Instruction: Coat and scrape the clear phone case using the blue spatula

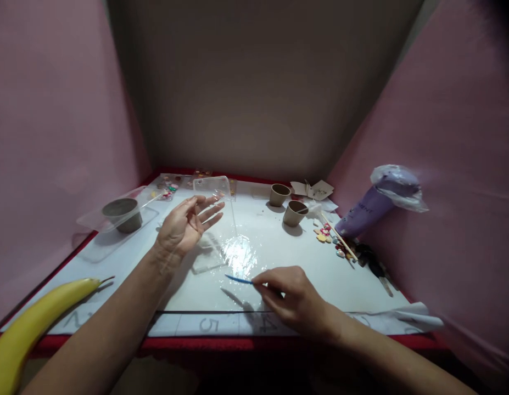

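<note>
My left hand [188,226] hovers above the white work surface [303,274], palm turned inward, fingers stretched and apart, holding nothing. Just beyond its fingertips a clear phone case [212,187] stands tilted, and a second clear piece [207,258] lies flat under the hand. My right hand [294,299] rests near the front edge, its fingers pinched round a thin blue stick [238,279] that points left over a shiny wet patch [240,255].
Two small brown paper cups [287,204] stand at the back right, with small coloured charms [325,236], a wooden stick [339,236] and a purple piping bag [375,203]. A grey bowl on a clear tray [122,215] sits left. Pink walls enclose both sides. A yellow banana shape [35,323] lies at front left.
</note>
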`<control>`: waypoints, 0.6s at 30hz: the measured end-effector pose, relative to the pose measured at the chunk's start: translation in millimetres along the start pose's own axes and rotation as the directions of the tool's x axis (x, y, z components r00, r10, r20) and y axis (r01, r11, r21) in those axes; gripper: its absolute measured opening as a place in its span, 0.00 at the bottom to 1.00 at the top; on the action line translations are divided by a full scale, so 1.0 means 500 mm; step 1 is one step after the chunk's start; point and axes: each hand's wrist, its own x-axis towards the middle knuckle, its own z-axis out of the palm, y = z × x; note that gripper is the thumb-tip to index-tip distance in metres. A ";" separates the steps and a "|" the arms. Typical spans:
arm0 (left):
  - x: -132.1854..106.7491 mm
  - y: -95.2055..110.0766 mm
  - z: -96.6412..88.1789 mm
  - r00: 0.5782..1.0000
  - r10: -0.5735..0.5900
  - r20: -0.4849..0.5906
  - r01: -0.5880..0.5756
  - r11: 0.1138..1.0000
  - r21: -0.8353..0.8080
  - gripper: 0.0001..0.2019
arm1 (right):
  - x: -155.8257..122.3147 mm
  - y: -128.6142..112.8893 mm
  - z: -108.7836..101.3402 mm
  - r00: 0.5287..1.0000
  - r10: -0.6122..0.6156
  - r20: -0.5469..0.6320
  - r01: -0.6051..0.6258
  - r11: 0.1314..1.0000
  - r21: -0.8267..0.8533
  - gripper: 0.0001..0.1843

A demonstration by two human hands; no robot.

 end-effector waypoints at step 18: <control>0.007 0.004 0.001 0.997 0.015 -0.079 -0.017 1.000 -0.026 0.11 | -0.024 0.032 0.017 0.967 -0.209 0.148 0.254 0.855 -0.452 0.12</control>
